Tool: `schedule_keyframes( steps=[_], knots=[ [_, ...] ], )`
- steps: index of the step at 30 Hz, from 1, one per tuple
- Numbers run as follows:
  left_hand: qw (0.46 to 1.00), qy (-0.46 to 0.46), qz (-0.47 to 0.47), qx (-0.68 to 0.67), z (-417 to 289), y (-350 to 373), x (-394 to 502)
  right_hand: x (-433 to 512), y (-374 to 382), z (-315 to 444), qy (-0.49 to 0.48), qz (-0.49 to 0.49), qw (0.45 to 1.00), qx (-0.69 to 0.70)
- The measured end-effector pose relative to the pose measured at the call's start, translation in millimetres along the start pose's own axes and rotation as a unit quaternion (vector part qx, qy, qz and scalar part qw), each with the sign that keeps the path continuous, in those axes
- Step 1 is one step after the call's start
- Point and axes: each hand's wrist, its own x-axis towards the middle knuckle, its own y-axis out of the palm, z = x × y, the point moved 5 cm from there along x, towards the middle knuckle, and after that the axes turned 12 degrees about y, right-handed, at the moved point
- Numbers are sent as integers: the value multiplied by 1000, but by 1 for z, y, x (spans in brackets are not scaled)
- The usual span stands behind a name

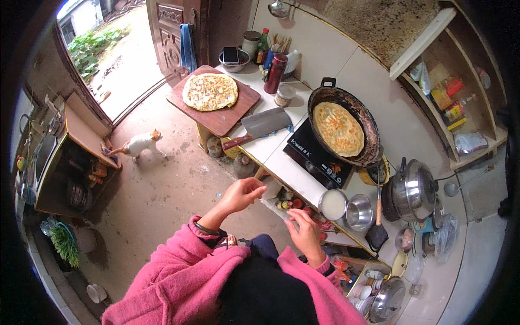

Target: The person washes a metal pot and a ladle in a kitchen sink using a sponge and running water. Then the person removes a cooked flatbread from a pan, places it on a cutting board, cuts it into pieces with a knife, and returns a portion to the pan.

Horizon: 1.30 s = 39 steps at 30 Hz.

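Both hands hover before my body, short of the counter edge, with nothing in them. My left hand [243,196] is loosely curled, its fingers pointing right. My right hand [304,233] has its fingers spread a little, nearest to a steel bowl of whitish liquid [333,204]. Beyond them a browned flatbread [338,129] lies in a dark wok-like pan [371,138] on a black induction cooker [302,150]. Another flatbread [210,92] rests on a wooden cutting board [239,109]. Between board and cooker lies a cleaver [266,123], its handle jutting over the counter edge.
An empty-looking steel bowl [360,212] and a lidded pot [412,189] stand farther right. Behind the cleaver are a red flask [276,74] and a jar [284,95]. A white-and-orange cat [140,145] is on the floor near the open door [172,38]. Shelves below the counter hold bottles.
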Motion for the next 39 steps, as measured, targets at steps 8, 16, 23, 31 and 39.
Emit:
schedule_keyframes(
  steps=[8,16,23,31,39],
  knots=[
    [993,-41,-107,-39,68,-98,52,92,50,27,-31,62,997,44],
    [944,-22,-318,81,112,-270,79,226,122,65,-50,164,976,131],
    [912,-96,-359,174,149,-415,147,353,235,63,199,231,875,377],
    [918,-122,-258,275,200,-490,255,410,317,64,412,58,751,513],
    [932,-179,-132,288,207,-505,287,407,323,75,506,-53,665,547]
  ],
)
